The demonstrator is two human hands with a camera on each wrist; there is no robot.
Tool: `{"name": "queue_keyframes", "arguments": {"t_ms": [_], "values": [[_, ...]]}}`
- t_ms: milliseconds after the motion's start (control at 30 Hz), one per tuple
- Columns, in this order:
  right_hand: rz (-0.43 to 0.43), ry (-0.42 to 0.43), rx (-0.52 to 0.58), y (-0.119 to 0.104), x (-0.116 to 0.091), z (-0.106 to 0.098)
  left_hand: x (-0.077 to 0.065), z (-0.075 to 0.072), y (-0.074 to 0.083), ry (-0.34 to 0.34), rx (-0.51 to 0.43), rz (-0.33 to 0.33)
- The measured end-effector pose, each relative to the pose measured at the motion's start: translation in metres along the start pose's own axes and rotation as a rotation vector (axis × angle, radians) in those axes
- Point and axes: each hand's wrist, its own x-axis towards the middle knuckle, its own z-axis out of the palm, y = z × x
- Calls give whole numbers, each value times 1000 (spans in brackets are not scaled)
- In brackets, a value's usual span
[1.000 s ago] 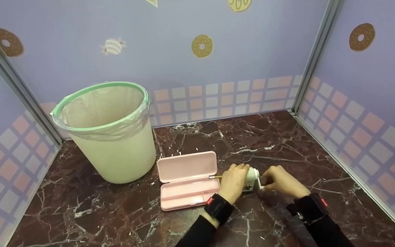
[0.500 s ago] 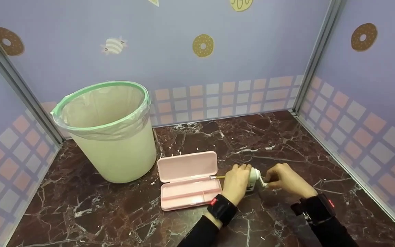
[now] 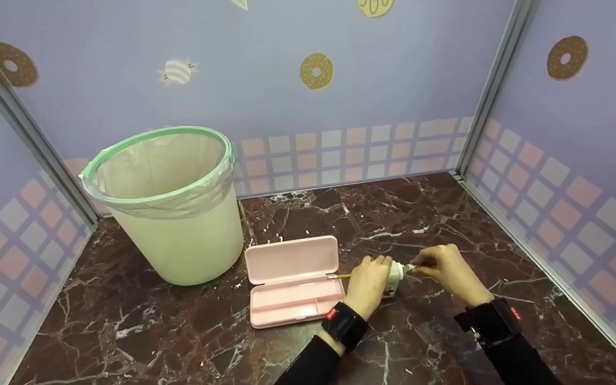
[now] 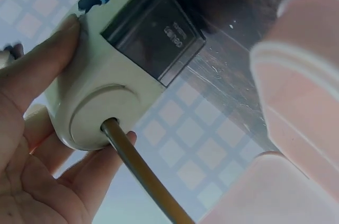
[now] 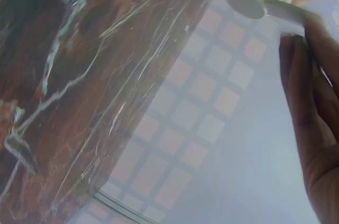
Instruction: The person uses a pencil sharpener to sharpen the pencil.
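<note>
Sharpener (image 4: 100, 78): pale body with a dark mark on one side, on the desk (image 3: 177, 334) just right of the pencil case (image 3: 291, 261).
Drawer (image 4: 145, 36): dark and translucent, fitted in the body, with faint lettering.
Pencil (image 4: 151, 176): yellow-brown, one end in the hole of the round face; in the head view the other end overlaps the right end of the case.
Left hand (image 3: 368, 283): curled about the sharpener, thumb on one side, fingers on the other.
Crank (image 5: 286, 13): at the end opposite the pencil.
Right hand (image 3: 449, 272): narrow, thumb and fingers pinching the outer end of the crank.
Case interior: pink, lid raised, tray divided by low partitions.
Bin (image 3: 201, 248): pale, green-rimmed, lined with a clear bag (image 3: 163, 208), standing left of the case, well apart from the sharpener.
</note>
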Motion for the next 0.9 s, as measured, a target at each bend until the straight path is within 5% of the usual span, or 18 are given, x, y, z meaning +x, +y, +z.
{"name": "queue_keyframes", "arguments": {"t_ms": [233,433,900], "values": [[-35,137,-122,2,12,10,0,0,-2,-9,-8,20],[-12,163,-188,9,29,21,-1,2,-5,-6,-15,37],[-4,8,-281,34,47,50,-2,2,-7,-18,-21,57]]}}
